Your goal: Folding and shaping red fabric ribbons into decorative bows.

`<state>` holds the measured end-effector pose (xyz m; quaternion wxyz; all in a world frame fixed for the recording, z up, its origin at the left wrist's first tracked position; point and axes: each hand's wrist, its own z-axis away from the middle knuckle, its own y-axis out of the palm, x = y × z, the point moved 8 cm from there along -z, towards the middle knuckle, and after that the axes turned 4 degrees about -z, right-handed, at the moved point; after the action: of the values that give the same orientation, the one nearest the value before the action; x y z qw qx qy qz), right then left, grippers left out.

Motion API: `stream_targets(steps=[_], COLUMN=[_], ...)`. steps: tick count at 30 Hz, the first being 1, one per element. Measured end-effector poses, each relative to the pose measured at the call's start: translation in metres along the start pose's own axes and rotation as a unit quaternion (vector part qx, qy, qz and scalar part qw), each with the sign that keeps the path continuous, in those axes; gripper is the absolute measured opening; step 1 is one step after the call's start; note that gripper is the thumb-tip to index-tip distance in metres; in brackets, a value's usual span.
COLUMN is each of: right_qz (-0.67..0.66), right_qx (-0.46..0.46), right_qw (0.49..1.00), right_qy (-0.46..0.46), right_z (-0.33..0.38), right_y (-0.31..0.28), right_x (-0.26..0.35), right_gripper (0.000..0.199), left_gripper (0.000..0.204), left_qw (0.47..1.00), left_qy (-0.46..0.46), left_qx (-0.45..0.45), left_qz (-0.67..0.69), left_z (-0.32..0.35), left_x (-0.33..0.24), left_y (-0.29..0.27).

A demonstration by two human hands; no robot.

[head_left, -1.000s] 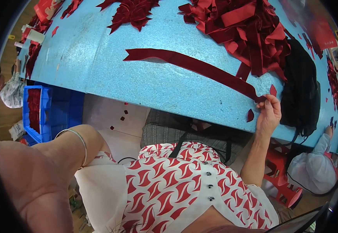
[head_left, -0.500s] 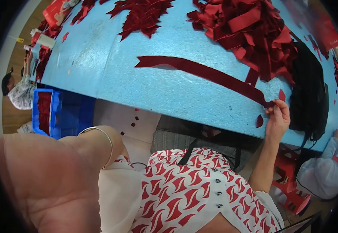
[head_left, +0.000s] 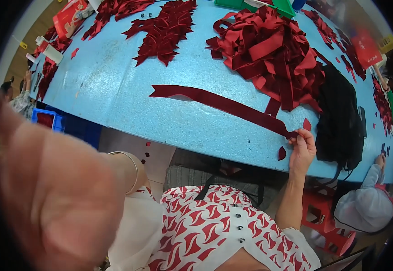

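Observation:
My right hand (head_left: 303,149) pinches the near right end of a dark red velvet ribbon (head_left: 232,107) between thumb and fingertips. The strip stretches leftward across the blue table, its far end cut in a notch. Two small red offcuts lie by that hand, one pointed scrap (head_left: 282,153) nearer the edge and another scrap (head_left: 306,124) above it. My left hand (head_left: 65,194) is raised very close to the camera, palm showing, with a bangle at the wrist. Its fingers are blurred and cut off by the picture's dark rim.
A big heap of red ribbons (head_left: 273,54) lies beyond the strip, with layered ribbon pieces (head_left: 167,34) to its left. A black bag (head_left: 341,117) rests right of my hand. Blue crates (head_left: 47,118) stand at lower left. Co-workers sit at both sides, one in a pale hooded top (head_left: 363,205).
The view has shifted, bringing more of the table's far side into sight. My left hand has moved and covers more of the crates. My right hand keeps its pinch on the ribbon.

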<state>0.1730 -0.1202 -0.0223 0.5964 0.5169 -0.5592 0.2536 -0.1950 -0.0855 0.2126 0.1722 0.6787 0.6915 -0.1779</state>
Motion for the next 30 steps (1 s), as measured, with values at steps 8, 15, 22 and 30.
stream_targets(steps=[8, 15, 22, 30], right_qz=[0.074, 0.1, 0.071, -0.119], right_qx=[0.259, 0.104, -0.041, -0.023], right_qw=[0.961, 0.982, 0.996, 0.986], right_qy=[-0.068, -0.119, -0.024, 0.117], right_z=[0.019, -0.007, -0.031, -0.039], right_y=[0.122, 0.092, 0.025, 0.019], right_x=[0.056, 0.071, 0.021, -0.024], right_gripper=[0.013, 0.01, 0.008, 0.008], left_gripper=[0.043, 0.021, 0.016, 0.011], left_qw=[0.937, 0.785, 0.711, 0.714], left_qy=[-0.166, -0.421, -0.525, -0.553], left_qx=[0.308, 0.428, 0.468, 0.397], left_qz=[-0.01, 0.153, 0.002, -0.165], left_z=[0.087, 0.143, 0.144, 0.134], left_x=[0.065, 0.108, 0.137, 0.171], left_y=[0.129, 0.136, 0.048, -0.039])
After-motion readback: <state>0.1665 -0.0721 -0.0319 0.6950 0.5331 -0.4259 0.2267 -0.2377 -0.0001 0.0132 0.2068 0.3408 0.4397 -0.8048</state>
